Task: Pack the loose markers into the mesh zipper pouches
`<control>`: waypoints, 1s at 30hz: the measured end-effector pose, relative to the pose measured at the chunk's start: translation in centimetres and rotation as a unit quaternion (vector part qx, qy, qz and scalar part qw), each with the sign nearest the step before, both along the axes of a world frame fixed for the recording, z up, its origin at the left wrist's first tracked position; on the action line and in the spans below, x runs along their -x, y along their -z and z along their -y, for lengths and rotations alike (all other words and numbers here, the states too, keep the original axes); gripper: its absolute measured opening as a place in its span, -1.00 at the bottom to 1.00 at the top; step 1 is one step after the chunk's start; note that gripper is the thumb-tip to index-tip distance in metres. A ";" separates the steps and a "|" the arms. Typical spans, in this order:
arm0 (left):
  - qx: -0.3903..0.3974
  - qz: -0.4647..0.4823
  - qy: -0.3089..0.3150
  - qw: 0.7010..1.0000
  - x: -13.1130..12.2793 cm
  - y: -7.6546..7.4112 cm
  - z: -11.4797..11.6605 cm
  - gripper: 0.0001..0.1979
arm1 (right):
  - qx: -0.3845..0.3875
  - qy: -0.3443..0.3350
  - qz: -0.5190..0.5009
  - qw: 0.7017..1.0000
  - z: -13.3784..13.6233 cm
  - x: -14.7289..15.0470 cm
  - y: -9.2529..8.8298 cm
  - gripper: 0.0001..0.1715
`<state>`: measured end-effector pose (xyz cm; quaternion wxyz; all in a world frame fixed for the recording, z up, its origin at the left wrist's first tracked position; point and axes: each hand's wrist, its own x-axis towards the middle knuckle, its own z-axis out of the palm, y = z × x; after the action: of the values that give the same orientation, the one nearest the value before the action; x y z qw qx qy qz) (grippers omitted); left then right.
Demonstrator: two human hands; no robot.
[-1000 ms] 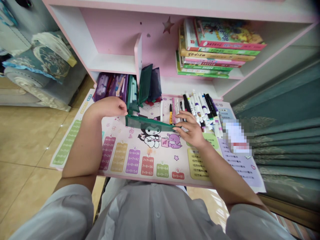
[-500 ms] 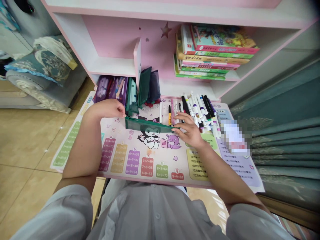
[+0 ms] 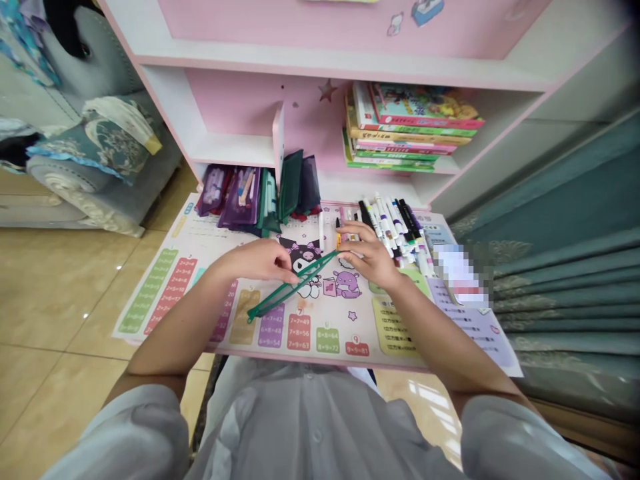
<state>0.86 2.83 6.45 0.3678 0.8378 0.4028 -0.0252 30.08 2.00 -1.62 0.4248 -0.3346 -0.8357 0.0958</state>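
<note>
A green mesh zipper pouch [image 3: 274, 299] slants over the printed desk mat, its near end toward the left. My right hand [image 3: 369, 255] pinches its far right end between thumb and fingers. At the middle of the upper edge, my left hand [image 3: 260, 260] has its thumb and fingers closed on the pouch's rim. The long edges stand slightly apart, and I make out nothing inside. Just beyond my right hand lies a loose pile of markers [image 3: 395, 223]. A white marker [image 3: 321, 230] lies by itself above the pouch.
Filled purple pouches [image 3: 240, 200], a green pouch with pens [image 3: 269, 203] and dark mesh pouches [image 3: 291, 187] stand against the shelf. Stacked books [image 3: 410, 133] occupy the shelf at right. A blurred phone-like object [image 3: 460, 273] lies on the mat's right side. Curtains [image 3: 560, 267] hang beyond.
The pouch has swung from nearly level to slanted, its left end now nearer me. My left hand has moved right along it, from the corner to the middle. My right hand keeps its end.
</note>
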 end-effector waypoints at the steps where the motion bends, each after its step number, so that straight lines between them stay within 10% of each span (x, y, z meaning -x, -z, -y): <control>1: -0.002 0.002 -0.002 1.000 0.1 0.4 0.1 -0.64 | 0.002 -0.003 0.005 1.000 -0.1 0.3 -0.1 -0.85; 7: -0.060 0.057 -0.053 0.995 0.5 1.9 0.6 -0.68 | -0.016 0.035 0.010 0.999 -1.9 1.7 0.5 -0.81; 16: -0.195 0.024 -0.256 0.947 -2.4 4.6 2.7 -0.72 | -0.059 0.329 0.008 0.943 -3.5 1.4 4.7 -0.79; 30: -0.222 0.031 -0.283 0.932 -3.4 6.2 2.9 -0.70 | 0.127 0.404 0.235 0.875 -2.9 4.3 4.0 -0.64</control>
<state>4.23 -0.02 0.21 0.1767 0.7496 0.6070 0.1963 25.79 4.85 -5.66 0.1712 -0.7064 -0.6841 -0.0606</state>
